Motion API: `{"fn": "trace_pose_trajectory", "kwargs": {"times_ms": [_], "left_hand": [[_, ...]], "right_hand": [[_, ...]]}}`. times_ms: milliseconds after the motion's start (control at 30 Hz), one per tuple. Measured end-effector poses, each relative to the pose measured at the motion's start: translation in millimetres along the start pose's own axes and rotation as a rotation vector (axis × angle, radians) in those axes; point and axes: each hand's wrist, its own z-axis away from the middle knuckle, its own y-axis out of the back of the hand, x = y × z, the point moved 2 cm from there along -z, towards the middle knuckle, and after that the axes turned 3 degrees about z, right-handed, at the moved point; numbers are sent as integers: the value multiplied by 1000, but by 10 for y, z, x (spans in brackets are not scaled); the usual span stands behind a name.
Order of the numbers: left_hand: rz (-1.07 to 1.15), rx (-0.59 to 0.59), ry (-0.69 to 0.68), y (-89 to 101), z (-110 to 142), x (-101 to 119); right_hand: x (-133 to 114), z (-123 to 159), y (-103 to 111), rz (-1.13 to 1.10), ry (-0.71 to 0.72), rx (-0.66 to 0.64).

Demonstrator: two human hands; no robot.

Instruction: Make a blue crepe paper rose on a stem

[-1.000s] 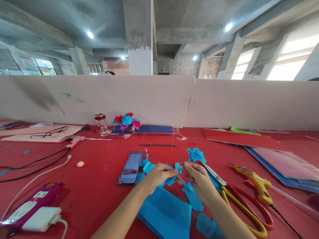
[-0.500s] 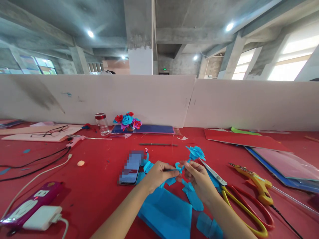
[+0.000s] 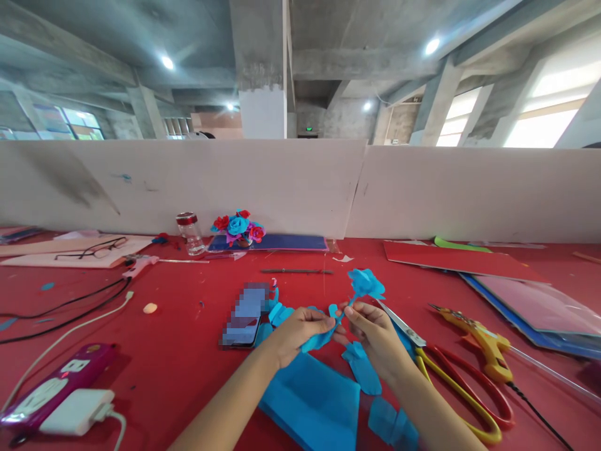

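A blue paper flower (image 3: 367, 284) tilts up to the right, its blue-wrapped stem running down between my fingertips. My right hand (image 3: 370, 326) pinches that stem just below the bloom. With thumb and forefinger, my left hand (image 3: 300, 332) grips a blue paper strip (image 3: 320, 340) against the lower stem; the exact contact is partly hidden by the fingers. Below my hands lies a large folded blue paper sheet (image 3: 314, 401). Cut blue paper pieces (image 3: 364, 369) are scattered around it, some partly covered by my hands.
Scissors (image 3: 451, 376) and a yellow glue gun (image 3: 483, 341) lie to the right. A phone (image 3: 246, 316) is left of my hands. Farther back stand a small flower arrangement (image 3: 239, 227) and a glass jar (image 3: 190, 233). A purple power strip (image 3: 61, 385) sits at left.
The flower bloom has turned slightly upright, showing more of its side. A blue strip now extends below my left fingers, where a dark stem end showed before. Both hands stay close together.
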Motion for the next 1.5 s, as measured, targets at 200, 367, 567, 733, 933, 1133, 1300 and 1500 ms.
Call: {"fn": "trace_pose_trajectory", "kwargs": {"times_ms": [200,367,567,733,933,1133,1300,1500], "left_hand": [[-105,-204,-49,-61,73,72],[-214,-103,-151,-118,46,64],[-434,-50,-87,-19,33,73],[-622,-48,-42,78,38,121],[-426,-101,-52,29,61,118],[-103,-86,12,-40,79,63],[47,-77,107,-77,104,61],[97,-60,98,-73,104,62]], "right_hand": [[-51,69,-67,-83,-28,-157],[-2,59,-80,21,-74,-75],[40,30,-47,163,-30,10],[56,16,-22,182,-90,2],[20,18,-21,82,-113,-76],[-40,26,-19,-4,-67,-169],[-32,27,-6,-68,-65,-183],[-16,36,-13,-98,-34,-132]]}}
